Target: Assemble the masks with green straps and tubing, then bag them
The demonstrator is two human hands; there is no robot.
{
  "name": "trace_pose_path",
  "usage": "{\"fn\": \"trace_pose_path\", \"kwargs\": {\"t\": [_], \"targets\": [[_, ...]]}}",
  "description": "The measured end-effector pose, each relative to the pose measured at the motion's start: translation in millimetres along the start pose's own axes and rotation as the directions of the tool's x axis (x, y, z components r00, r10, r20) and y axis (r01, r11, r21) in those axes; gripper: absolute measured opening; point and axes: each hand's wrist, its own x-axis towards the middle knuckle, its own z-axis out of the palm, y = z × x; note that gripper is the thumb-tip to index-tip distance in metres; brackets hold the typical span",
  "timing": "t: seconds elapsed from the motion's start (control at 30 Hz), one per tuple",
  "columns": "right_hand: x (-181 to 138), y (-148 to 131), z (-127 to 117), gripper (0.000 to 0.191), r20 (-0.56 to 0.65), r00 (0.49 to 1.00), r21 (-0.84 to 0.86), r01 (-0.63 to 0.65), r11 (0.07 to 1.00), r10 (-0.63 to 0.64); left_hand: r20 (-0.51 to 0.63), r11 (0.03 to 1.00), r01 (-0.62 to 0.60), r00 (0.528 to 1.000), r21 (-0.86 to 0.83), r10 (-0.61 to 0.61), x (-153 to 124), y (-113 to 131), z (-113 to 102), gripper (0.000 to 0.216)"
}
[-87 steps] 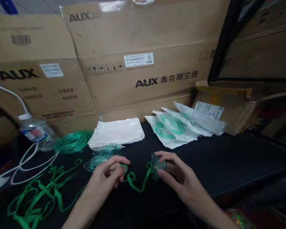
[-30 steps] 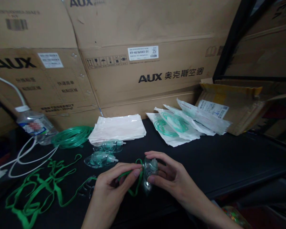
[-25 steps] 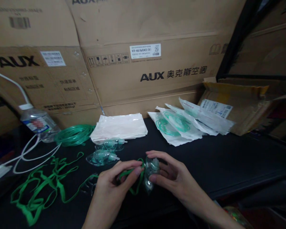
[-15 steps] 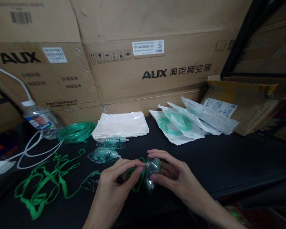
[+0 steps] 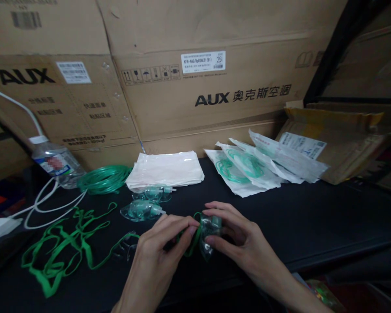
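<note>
The fingers of the left hand (image 5: 161,243) are closing thumb-to-forefinger on a green strap (image 5: 193,247) at the near-left edge of a clear mask (image 5: 209,226). The right hand (image 5: 247,234) is gripping that mask from its right side, holding it above the counter (image 5: 263,217), between the two hands.

Risks (judged): the strap may be slipping out if the pinch is too light; the mask wall, probably flexible, may be buckling or turning under an uneven right grip. A strand from the strap tangle (image 5: 70,245) is running up beside the left hand, so a sideways sweep could be snagging it.

Unclear: fingertips are covering the edge, so whether the strap is passing through the mask cannot be told. The left hand is partly hiding small clear pieces (image 5: 125,247). Farther out, two masks (image 5: 142,211) are overlapping, their outlines blurring together.
</note>
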Motion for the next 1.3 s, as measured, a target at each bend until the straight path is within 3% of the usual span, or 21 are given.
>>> {"fn": "trace_pose_path", "kwargs": {"t": [0.47,0.7,0.93,1.3], "targets": [[-3,0,-1,0.032,-0.049,0.996,-0.207,0.06,0.976,-0.071,0.027,0.998,-0.068,0.997,0.014,0.067,-1,3,1,0.013],[-5,1,-1,0.034,-0.015,0.997,-0.23,0.068,0.971,-0.074,-0.024,1.0,0.008,1.0,-0.03,-0.008,-3,-3,2,0.016],[-6,-3,0,0.034,0.015,0.996,-0.22,0.087,0.972,-0.086,0.034,0.998,0.026,0.999,-0.066,-0.023,-2,2,2,0.021],[-10,2,4,0.018,-0.045,0.973,-0.235,0.212,0.949,-0.228,0.061,0.998,-0.058,0.997,0.017,0.057,-4,1,5,0.028]]}}
